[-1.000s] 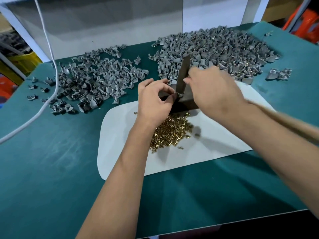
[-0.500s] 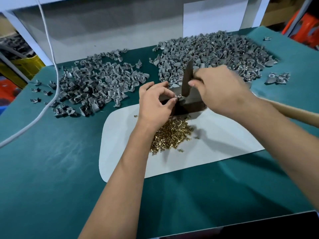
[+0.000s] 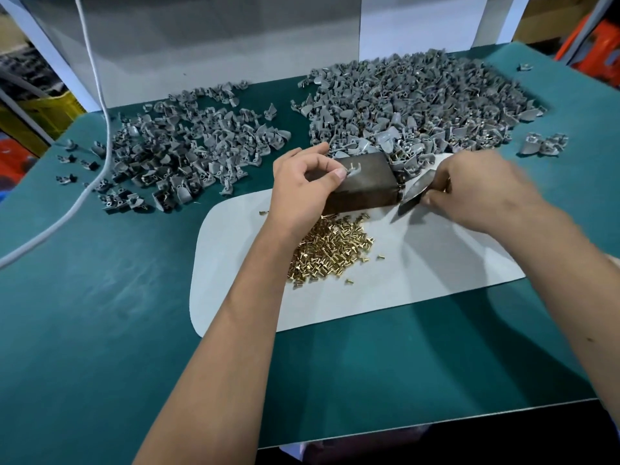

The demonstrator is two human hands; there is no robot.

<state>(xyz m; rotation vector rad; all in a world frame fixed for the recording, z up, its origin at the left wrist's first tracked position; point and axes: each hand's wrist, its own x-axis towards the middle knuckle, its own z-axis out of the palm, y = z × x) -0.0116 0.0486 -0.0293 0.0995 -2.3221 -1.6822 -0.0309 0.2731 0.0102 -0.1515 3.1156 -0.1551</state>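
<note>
My left hand (image 3: 303, 184) pinches a small grey plastic part (image 3: 352, 170) between thumb and forefinger, over the top of a dark metal block (image 3: 365, 187). The block stands at the far edge of a white mat (image 3: 419, 273). My right hand (image 3: 476, 189) grips a flat dark metal tool (image 3: 414, 193), its blade lowered beside the block's right end. A heap of small brass rivets (image 3: 330, 251) lies on the mat just in front of the block.
Two piles of grey plastic parts lie on the green table (image 3: 100, 330): a left pile (image 3: 188, 152) and a bigger right pile (image 3: 419, 105). A few loose parts (image 3: 543, 144) sit at far right. A white cable (image 3: 100, 135) runs down the left side.
My right hand has swung the metal tool from upright above the block down and to the right. My left hand has lifted slightly with the grey part in its pinch.
</note>
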